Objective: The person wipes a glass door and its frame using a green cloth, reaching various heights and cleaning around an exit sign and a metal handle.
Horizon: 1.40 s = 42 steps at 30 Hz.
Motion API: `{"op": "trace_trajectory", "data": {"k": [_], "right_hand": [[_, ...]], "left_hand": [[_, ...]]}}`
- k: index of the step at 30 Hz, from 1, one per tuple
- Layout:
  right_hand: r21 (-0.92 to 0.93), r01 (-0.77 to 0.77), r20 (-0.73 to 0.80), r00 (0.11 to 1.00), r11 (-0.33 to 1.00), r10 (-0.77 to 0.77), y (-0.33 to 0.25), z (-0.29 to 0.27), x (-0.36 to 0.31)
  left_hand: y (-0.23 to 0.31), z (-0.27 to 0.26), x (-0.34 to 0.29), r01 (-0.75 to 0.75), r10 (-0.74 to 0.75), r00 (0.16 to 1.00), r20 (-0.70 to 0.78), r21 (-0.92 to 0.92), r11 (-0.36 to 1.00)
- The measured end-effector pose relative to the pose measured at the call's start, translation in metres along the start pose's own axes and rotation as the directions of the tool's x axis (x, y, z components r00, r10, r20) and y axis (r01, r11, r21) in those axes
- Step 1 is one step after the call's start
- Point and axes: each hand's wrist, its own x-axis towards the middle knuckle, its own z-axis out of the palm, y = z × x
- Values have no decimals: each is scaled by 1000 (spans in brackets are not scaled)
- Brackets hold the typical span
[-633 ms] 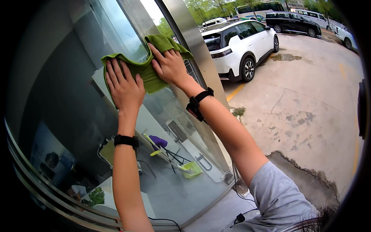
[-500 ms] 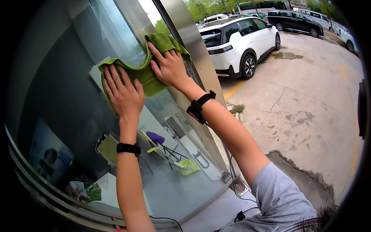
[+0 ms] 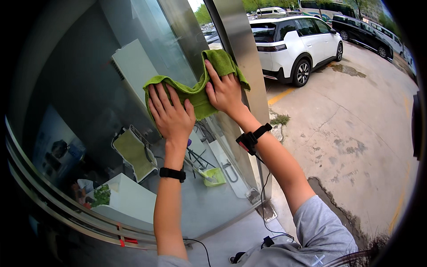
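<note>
A green cloth (image 3: 205, 106) lies against the large glass pane (image 3: 95, 147), its upper edge sagging in a curve between my hands. My left hand (image 3: 172, 116) rests flat on the cloth's left part, fingers stretched out and pointing up. My right hand (image 3: 226, 94) presses on the right part, higher up, close to the metal post (image 3: 249, 58). Its index finger is stretched out, while a fold of the cloth covers the tips of the other fingers. Both wrists carry black straps; a cable hangs from the right one.
Behind the glass are a chair (image 3: 134, 153), a white counter (image 3: 129, 200), a tall white cabinet (image 3: 133, 62) and a light green dustpan (image 3: 214, 177). Outside on the right, a white car (image 3: 298, 49) is parked on cracked concrete (image 3: 338, 133). Metal rails (image 3: 80, 213) run along the pane's lower left.
Both hands and the cloth have moved right and slightly down in the view, along the glass toward the metal post. The view itself has shifted too, and more of the chair shows.
</note>
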Motion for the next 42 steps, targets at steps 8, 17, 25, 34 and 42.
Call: {"op": "trace_trajectory", "data": {"k": [8, 17, 25, 34, 42], "right_hand": [[31, -41, -7, 999, 999, 41, 0, 3, -12], [32, -43, 161, 986, 999, 37, 2, -13, -75], [-29, -66, 176, 982, 997, 70, 1, -17, -132], [-109, -109, 394, 908, 988, 143, 3, -38, -235], [-23, -115, 289, 950, 993, 117, -14, -53, -121]], "left_hand": [[6, 5, -8, -1, 0, 1000, 19, 23, 1000], [26, 10, -68, -51, 51, 993, 107, -3, 999], [42, 17, -98, -56, 58, 990, 132, -15, 998], [69, 27, -166, -66, 103, 971, 214, -172, 983], [17, -13, -93, 86, -31, 978, 208, -261, 961]]}}
